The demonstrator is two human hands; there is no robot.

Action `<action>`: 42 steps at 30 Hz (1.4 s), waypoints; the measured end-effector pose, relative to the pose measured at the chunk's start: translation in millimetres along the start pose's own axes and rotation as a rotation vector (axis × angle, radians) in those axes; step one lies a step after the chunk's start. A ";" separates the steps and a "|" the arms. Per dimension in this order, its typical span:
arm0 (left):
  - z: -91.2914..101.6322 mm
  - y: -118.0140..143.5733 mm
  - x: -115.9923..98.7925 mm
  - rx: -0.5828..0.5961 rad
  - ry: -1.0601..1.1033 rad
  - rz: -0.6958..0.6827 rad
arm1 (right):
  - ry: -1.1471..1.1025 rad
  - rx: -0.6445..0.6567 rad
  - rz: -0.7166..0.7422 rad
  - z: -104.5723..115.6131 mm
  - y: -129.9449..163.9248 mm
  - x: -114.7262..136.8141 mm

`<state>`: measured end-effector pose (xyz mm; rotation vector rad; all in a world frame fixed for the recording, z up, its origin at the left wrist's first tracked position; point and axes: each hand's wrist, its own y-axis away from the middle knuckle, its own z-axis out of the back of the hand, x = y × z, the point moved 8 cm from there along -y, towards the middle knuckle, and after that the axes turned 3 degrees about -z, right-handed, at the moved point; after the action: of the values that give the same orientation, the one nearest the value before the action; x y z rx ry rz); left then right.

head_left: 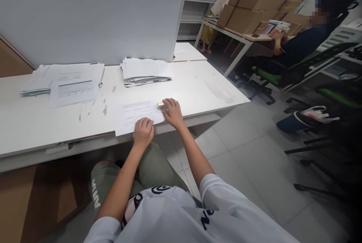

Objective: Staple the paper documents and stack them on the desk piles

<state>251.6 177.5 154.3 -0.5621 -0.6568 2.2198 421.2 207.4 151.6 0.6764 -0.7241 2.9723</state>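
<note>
1. The left hand (143, 129) is curled into a loose fist, knuckles pressing down on the near edge of a printed sheet (135, 116); it pins the paper rather than grips it.
2. The right hand (172, 113) lies flat with its fingers stretched out over a small metal stapler (161, 105), touching it at the sheet's right corner; whether the fingers close around it cannot be told.
3. The sheet lies near the front edge of the white surface (203, 88), slightly overhanging it.
4. Farther back, a fanned stack of papers (145, 71) rests against a grey partition (93, 13), and another pile of papers (68, 80) lies well to the left.
5. Off to the right, another person sits in a dark chair (299, 43) beside a table loaded with cardboard boxes (254, 5).
</note>
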 end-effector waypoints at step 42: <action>67.3 36.1 46.1 0.028 -0.170 0.202 | -0.027 0.287 0.484 16.1 -36.9 -25.3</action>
<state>165.2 171.9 175.7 -0.4456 -0.6795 2.4821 454.7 235.6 170.2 0.6262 -0.5267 3.5671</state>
